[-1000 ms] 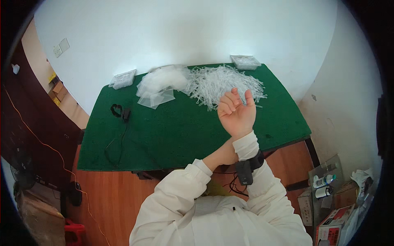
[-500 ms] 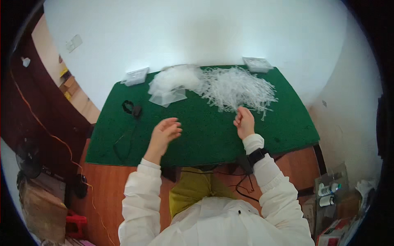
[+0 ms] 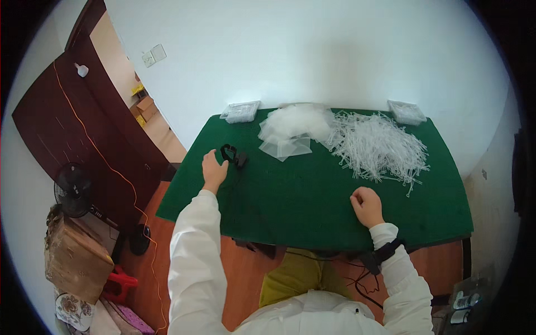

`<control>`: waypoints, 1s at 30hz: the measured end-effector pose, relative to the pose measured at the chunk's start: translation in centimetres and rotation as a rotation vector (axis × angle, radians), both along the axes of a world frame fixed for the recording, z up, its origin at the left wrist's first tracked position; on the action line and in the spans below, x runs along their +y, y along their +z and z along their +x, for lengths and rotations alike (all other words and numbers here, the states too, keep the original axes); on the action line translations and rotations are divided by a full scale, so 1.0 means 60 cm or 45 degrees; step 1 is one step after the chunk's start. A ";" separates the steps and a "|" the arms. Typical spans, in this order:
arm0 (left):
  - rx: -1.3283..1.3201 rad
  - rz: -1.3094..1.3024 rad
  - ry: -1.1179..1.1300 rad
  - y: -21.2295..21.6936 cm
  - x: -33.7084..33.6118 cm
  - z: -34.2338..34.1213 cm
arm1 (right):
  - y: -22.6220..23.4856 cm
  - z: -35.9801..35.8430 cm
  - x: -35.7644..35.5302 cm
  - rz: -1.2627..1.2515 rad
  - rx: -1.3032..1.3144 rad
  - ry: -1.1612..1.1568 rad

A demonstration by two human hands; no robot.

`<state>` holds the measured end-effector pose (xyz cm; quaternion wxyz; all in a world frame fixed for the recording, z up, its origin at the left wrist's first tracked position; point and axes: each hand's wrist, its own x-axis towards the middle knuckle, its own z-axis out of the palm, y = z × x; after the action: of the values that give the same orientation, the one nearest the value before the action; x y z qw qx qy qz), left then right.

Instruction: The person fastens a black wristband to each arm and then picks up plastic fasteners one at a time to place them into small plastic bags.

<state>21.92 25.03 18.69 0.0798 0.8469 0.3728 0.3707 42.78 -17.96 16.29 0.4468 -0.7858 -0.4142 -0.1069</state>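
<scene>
My right hand (image 3: 367, 205) rests clenched on the green surface (image 3: 312, 195) near its front edge, grasping nothing I can see. My left hand (image 3: 214, 170), toward the left edge, lies released, fingertips touching a black clip (image 3: 231, 154). Farther back lie clear bags (image 3: 290, 129) and white strips (image 3: 377, 146).

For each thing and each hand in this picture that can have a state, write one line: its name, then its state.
Left hand: on the green table, fingers at the black cable, no clear grip.
Right hand: curled in a fist, resting on the table; whether it holds anything cannot be told.
White strips: loose heap.
Clear bags: piled.
Left tray: flat, holding small pieces.
Right tray: flat.
Door: open.
Fan: standing on the floor.
</scene>
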 end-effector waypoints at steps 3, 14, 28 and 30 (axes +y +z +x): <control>-0.079 0.070 0.142 -0.018 0.041 0.048 | 0.013 -0.008 0.001 -0.134 -0.085 0.037; -0.389 -0.938 -0.607 0.086 -0.150 0.057 | 0.038 -0.054 -0.009 0.289 0.663 0.338; -1.398 -2.047 -0.893 0.054 -0.451 -0.021 | 0.141 -0.230 0.023 0.159 0.145 0.871; -1.347 -2.034 -0.944 0.068 -0.451 -0.022 | 0.133 -0.220 0.024 0.184 0.284 0.911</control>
<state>20.58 -2.01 22.78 0.8836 0.3367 0.1428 0.2923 29.59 -16.54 24.29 0.5525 -0.5646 -0.6027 0.1130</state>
